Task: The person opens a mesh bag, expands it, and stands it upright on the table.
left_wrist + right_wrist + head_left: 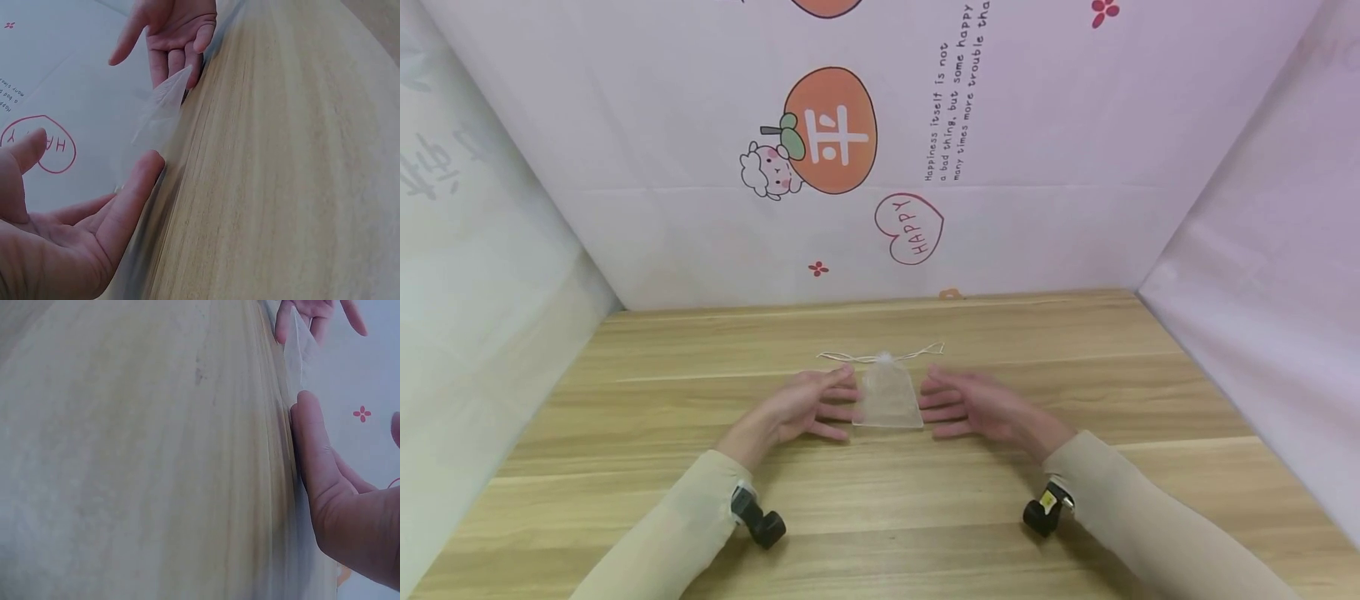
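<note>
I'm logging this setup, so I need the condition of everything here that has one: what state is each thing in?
Sheer white drawstring pouch: neck gathered, nothing visible inside.
Drawstrings: stretched out to both sides.
Left hand: open, beside the pouch; contact unclear.
Right hand: open, slightly blurred, at the pouch's other side; contact unclear.
Wrist cameras: worn, one on each wrist.

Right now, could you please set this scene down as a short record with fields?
Drawstring pouch: sheer, whitish, between the hands
Drawstrings: white, spread to both sides of the gathered end
Left hand: fingers extended at the pouch's left edge
Right hand: fingers extended at its right edge
Surface: wood-grain tabletop
Backdrop: white, printed, with a "HAPPY" heart
</note>
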Demonstrator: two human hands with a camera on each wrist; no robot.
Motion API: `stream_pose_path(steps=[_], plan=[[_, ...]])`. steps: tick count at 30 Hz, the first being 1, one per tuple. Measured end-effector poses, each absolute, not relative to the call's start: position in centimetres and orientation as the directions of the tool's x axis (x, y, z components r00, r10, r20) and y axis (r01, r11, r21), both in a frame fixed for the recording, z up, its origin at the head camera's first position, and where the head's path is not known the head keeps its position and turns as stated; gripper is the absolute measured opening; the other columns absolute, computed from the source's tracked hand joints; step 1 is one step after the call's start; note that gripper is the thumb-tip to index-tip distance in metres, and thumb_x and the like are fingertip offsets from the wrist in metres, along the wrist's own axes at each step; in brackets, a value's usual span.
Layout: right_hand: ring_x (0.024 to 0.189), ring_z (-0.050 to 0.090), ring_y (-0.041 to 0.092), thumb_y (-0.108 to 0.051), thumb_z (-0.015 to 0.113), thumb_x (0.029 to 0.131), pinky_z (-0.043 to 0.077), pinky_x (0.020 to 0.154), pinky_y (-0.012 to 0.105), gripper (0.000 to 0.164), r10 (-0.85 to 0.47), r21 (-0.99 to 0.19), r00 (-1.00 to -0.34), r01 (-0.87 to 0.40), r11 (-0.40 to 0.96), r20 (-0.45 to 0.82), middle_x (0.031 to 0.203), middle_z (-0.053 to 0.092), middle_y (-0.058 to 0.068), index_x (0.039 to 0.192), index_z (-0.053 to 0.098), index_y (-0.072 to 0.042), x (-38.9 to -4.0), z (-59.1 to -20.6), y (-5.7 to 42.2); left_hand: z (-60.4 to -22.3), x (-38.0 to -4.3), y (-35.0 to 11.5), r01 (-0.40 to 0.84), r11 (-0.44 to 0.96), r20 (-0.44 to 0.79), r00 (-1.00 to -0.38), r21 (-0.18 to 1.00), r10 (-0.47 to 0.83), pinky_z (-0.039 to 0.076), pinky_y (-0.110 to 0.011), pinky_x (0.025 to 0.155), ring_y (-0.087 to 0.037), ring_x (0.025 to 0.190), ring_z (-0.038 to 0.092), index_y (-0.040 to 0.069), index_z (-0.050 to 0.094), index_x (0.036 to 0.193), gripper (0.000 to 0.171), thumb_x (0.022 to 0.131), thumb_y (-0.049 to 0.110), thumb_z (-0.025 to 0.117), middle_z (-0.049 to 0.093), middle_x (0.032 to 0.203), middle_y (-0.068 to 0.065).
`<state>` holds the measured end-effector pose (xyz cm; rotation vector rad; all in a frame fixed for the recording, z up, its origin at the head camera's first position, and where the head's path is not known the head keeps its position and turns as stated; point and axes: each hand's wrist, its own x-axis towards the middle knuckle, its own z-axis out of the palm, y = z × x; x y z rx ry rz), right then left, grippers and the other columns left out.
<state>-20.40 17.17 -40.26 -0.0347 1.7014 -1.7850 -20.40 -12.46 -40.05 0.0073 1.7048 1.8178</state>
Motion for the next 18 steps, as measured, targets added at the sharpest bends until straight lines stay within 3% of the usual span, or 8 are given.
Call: stream_pose_path(steps=[5,11,18], plan=[[0.117,0.062,0.036,-0.027,0.053,0.105,0.054,0.093,0.048,0.055,-0.476,-0.903,-0.781,0.423,0.071,-0.403,0.136,0.054,0.030,0.142,0.040,0.012,-20.51,-40.28,16.95,-40.17,-20.42,-12.40,-0.434,0.051,-0.410,-0.798,0.899,0.442,0.057,-0.052,0.086,-0.040,0.117,0.061,-0.003,0.039,0.147,0.068,0.102,0.045,0.055,0.048,0.146,-0.024],[0.117,0.061,0.037,-0.024,0.051,0.106,0.055,0.093,0.048,0.052,-0.482,-0.908,-0.783,0.412,0.071,-0.393,0.137,0.053,0.032,0.141,0.040,0.013,-20.46,-40.15,16.76,-40.31,-20.40,-12.05,-0.418,0.047,-0.391,-0.797,0.907,0.461,0.056,-0.051,0.088,-0.039,0.117,0.061,-0.005,0.040,0.147,0.050,0.106,0.020,0.051,0.051,0.142,-0.026],[0.118,0.061,0.037,-0.017,0.047,0.107,0.054,0.094,0.049,0.044,-0.495,-0.911,-0.780,0.408,0.063,-0.383,0.137,0.053,0.031,0.141,0.043,0.011,-20.46,-40.15,16.75,-40.19,-20.36,-11.61,-0.390,0.005,-0.339,-0.796,0.921,0.502,0.054,-0.051,0.092,-0.042,0.121,0.058,-0.011,0.035,0.148,0.050,0.103,0.003,0.052,0.051,0.140,-0.028]])
